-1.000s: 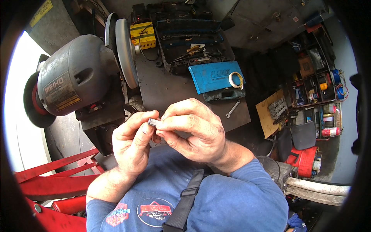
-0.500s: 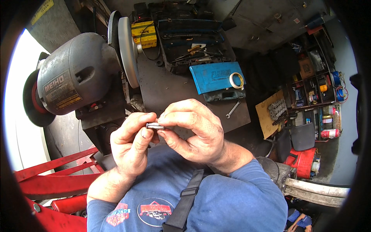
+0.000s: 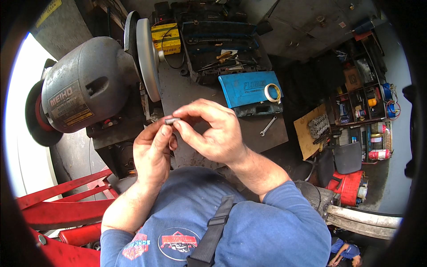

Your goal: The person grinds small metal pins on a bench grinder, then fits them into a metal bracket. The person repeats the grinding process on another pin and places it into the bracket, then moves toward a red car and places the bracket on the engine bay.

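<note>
A small grey metal piece, short and roughly rod-shaped, is pinched between both hands above the near edge of the workbench. My left hand grips it with thumb and fingers from the left. From the right, the thumb and forefinger of my right hand close on its other end. My fingertips cover much of the piece, so its exact kind does not show. Close by on the left stands a grey bench grinder with a large pale wheel.
On the bench lie a blue case lid, a roll of tape and a wrench. Behind them sits an open toolbox beside a yellow box-shaped device. Red metal framework stands at lower left. Shelves line the right.
Both hands have moved up and slightly left or away from my body, carrying the metal piece. My right fingers have closed further over it, and less of it shows.
</note>
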Demonstrator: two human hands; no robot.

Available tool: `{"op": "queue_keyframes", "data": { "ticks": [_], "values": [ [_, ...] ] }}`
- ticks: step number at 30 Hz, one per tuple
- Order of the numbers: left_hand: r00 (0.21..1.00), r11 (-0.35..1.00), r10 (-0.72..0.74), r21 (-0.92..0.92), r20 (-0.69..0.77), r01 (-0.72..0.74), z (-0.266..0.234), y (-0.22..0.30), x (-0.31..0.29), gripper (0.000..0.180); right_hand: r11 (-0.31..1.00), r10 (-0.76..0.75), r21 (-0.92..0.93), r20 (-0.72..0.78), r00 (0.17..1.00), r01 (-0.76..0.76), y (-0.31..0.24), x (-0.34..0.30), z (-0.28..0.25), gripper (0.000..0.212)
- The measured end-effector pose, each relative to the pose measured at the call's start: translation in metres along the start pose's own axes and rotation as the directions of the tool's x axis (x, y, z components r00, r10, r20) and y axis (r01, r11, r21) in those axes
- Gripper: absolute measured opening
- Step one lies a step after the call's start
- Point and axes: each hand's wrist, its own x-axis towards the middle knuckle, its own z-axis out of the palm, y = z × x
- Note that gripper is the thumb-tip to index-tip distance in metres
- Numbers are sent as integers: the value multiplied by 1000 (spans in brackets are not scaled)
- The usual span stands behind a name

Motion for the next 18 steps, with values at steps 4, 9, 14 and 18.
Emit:
{"op": "queue_keyframes", "data": {
  "ticks": [4,9,14,18],
  "values": [
    [985,990,-127,-78,-120,118,-5,-4,14,29,990,140,9,51,989,-140,16,9,6,17],
    [985,986,-145,-100,-95,135,-4,-3,20,24,940,293,150,101,951,-305,19,11,8,19],
    [986,987,-139,-99,-96,130,-1,0,23,23,917,323,212,99,941,-337,21,13,10,19],
    [981,984,-164,-82,-106,156,-1,0,24,23,915,317,228,105,943,-333,23,14,10,20]
  ]
}}
